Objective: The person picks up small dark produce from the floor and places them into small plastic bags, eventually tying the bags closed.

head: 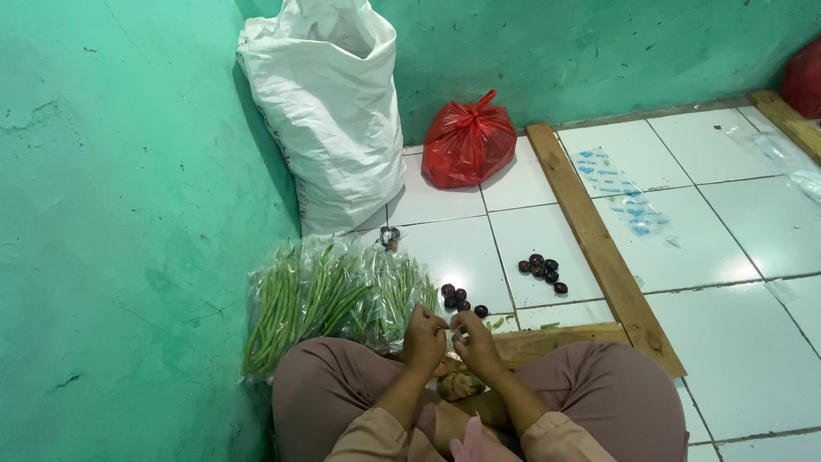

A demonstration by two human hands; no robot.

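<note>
I sit cross-legged on a white tiled floor. My left hand (425, 335) and my right hand (475, 339) are close together in front of my knees, fingers curled around something small between them; what it is I cannot make out. Just left of my hands lies a clear plastic bag of green long beans (329, 299). A few cut green bean pieces (498, 323) lie on the tile beyond my right hand. Small dark purple round fruits or shallots (460, 299) sit right beyond my hands, with a second cluster (540, 269) further right.
A large white woven sack (329, 111) stands in the corner against the green wall. A tied red plastic bag (469, 141) sits beside it. A wooden plank (594, 244) runs diagonally over the tiles, with clear printed plastic bags (620, 192) to its right.
</note>
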